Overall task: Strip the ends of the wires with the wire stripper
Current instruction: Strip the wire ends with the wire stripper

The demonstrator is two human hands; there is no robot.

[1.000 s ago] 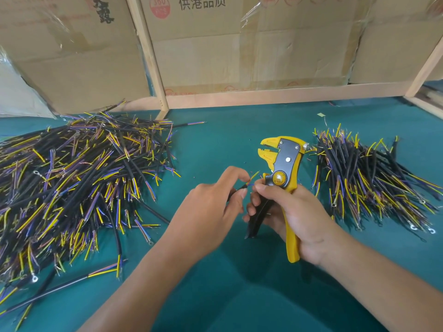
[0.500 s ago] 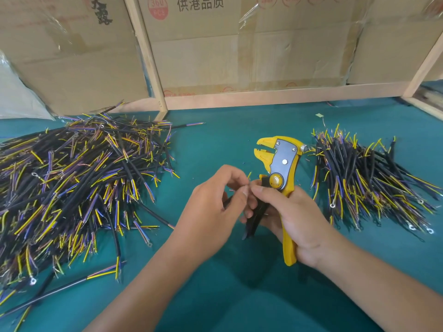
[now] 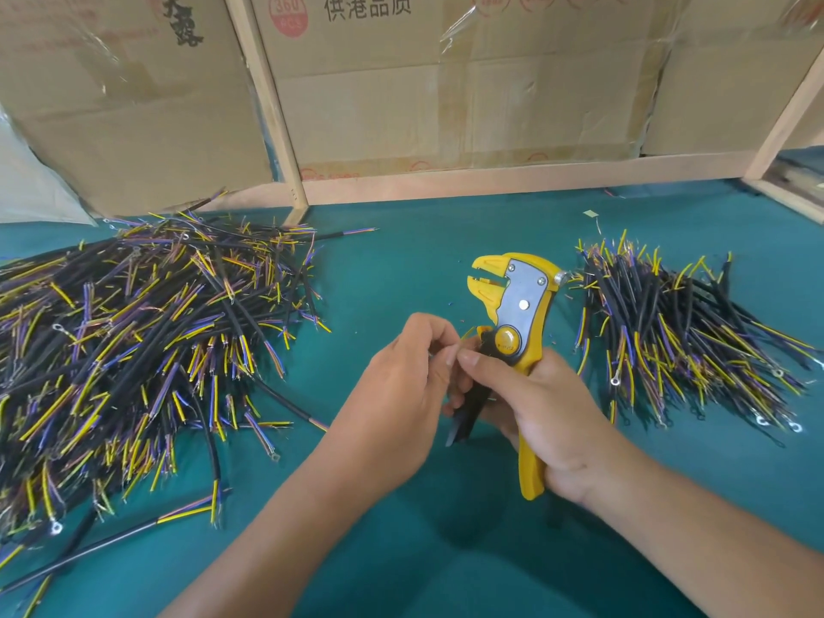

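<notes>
My right hand (image 3: pixel 541 405) grips the yellow wire stripper (image 3: pixel 517 318) by its handles, jaws pointing up and slightly apart. The same hand also clamps a short black cable (image 3: pixel 468 410) against the tool, its lower end sticking out below the fingers. My left hand (image 3: pixel 401 385) pinches the thin yellow wire end (image 3: pixel 466 334) of that cable, right beside the right thumb. A big heap of black cables with yellow and purple wire ends (image 3: pixel 133 341) lies on the left. A smaller heap (image 3: pixel 682 336) lies on the right.
The work surface is a teal cloth (image 3: pixel 423 550). Cardboard boxes (image 3: pixel 446 82) and a wooden frame (image 3: pixel 446 182) close off the back. Loose cables (image 3: pixel 111 541) trail toward the near left edge. Some cables carry ring terminals (image 3: pixel 793 426).
My left hand has moved right until its fingertips meet my right thumb at the wire end. The stripper has stayed upright in about the same place.
</notes>
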